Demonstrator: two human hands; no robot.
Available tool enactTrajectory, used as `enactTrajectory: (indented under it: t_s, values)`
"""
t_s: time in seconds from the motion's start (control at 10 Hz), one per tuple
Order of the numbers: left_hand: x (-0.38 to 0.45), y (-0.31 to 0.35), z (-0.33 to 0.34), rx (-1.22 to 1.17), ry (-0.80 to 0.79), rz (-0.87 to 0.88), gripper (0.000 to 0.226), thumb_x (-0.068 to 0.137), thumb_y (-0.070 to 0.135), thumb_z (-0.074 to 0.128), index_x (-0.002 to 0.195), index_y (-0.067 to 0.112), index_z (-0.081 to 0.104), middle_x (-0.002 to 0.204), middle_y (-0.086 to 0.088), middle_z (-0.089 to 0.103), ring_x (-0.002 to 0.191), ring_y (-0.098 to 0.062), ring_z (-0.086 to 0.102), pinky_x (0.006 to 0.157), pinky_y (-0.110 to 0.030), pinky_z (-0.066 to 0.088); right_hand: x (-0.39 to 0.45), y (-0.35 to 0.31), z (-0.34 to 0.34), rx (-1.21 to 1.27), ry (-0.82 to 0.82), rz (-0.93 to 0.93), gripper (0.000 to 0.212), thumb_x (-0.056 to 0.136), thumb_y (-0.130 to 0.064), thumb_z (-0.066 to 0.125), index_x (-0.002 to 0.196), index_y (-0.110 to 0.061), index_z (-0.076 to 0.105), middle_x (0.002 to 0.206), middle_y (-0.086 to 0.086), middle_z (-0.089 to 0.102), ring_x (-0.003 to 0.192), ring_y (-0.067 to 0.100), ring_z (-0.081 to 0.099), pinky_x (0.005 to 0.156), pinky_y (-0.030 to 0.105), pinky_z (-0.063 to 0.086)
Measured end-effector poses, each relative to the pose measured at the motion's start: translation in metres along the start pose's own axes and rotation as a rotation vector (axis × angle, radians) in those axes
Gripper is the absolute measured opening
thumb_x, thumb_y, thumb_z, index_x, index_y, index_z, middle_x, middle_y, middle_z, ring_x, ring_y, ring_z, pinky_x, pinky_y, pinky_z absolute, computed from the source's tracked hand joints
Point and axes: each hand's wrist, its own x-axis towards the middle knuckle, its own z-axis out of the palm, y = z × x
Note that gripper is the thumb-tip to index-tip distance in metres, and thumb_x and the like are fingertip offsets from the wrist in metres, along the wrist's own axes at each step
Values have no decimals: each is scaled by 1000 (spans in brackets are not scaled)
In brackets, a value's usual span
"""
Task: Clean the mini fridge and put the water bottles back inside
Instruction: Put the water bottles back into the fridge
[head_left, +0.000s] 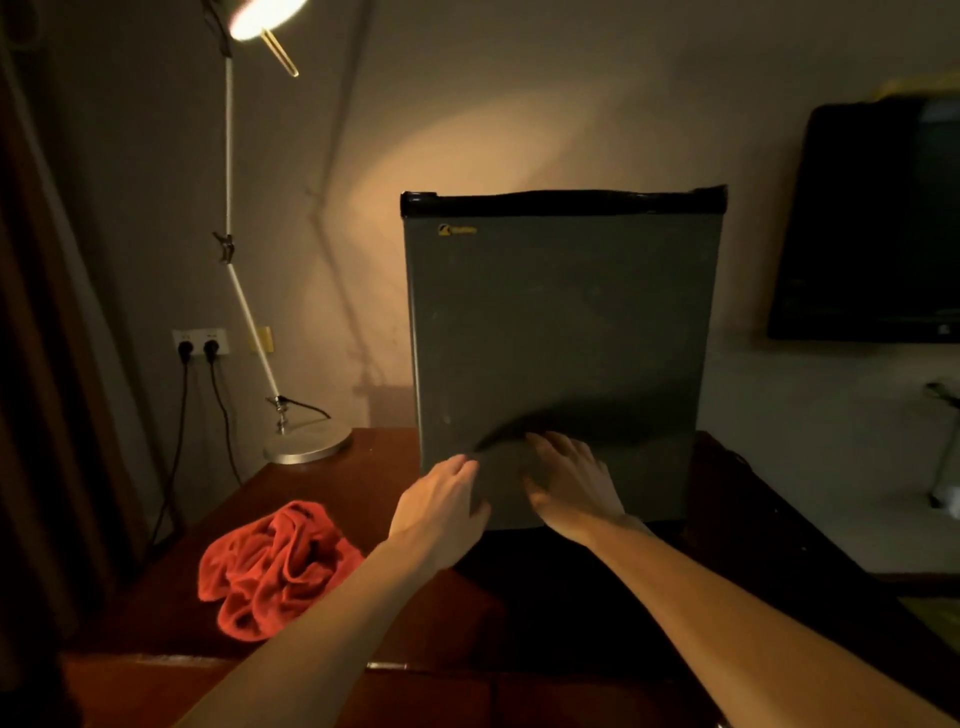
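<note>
A grey mini fridge (561, 332) with a black top strip stands on the dark wooden table (363, 467), its door closed and facing me. My left hand (441, 499) touches the lower left part of the door, near its edge, with fingers fairly straight. My right hand (571, 478) lies flat against the lower middle of the door. A crumpled red cloth (275, 566) lies on the table to the left of my left arm. No water bottles are in view.
A desk lamp (306, 441) with a round metal base stands at the table's back left, its lit head overhead. Two plugs sit in a wall socket (200, 343). A black TV (878, 223) hangs on the wall at right. A curtain hangs at far left.
</note>
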Motion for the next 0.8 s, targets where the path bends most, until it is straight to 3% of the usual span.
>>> enactTrajectory:
  t_s: [0.2,0.4,0.6,0.8]
  values:
    - [48,-3,21,-10,6,39,51,93,40,52,139,19,43,138,4,49,125,-17,49,96,-31,49,33,30,3,-47,-85,17,61,90,-51,46,144,-44,21,152,-12,20,138,25,22,107,51,32]
    - [76,-11,36,15,49,39,46,91,44,53,131,22,49,124,4,53,112,-19,53,89,-31,48,48,30,10,-74,-60,43,57,84,-57,43,137,-48,23,143,-8,26,129,26,33,103,56,31]
    - [79,0,31,17,19,14,49,92,45,49,135,22,46,125,2,54,113,-20,55,88,-32,47,40,33,-4,-42,-147,23,65,88,-55,44,146,-45,18,152,-7,24,137,27,29,109,54,27]
    - [68,19,10,-28,70,69,42,95,48,47,131,27,48,126,7,54,111,-15,56,83,-28,47,21,37,-32,-36,-201,85,73,89,-64,42,151,-41,11,160,-7,16,146,27,16,112,59,21]
